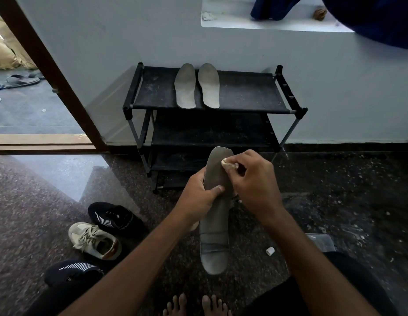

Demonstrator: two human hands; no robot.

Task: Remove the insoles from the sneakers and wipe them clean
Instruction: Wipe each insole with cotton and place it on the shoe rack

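Note:
A long grey insole (214, 226) is held upright in front of me, toe end up. My left hand (199, 197) grips it at the middle, thumb across its face. My right hand (250, 179) pinches a small pale cloth (229, 164) against the insole's upper right edge. Two more grey insoles (196, 86) lie side by side on the top shelf of a black shoe rack (244, 96). On the floor to my left sit a beige sneaker (96, 240) and two dark striped sneakers (114, 216), (73, 270).
The rack stands against a pale wall. An open doorway at the left shows sandals (20, 80) outside. A small white cap (270, 250) and a clear plastic container (321, 242) lie on the speckled floor at the right. My bare toes (196, 304) are at the bottom.

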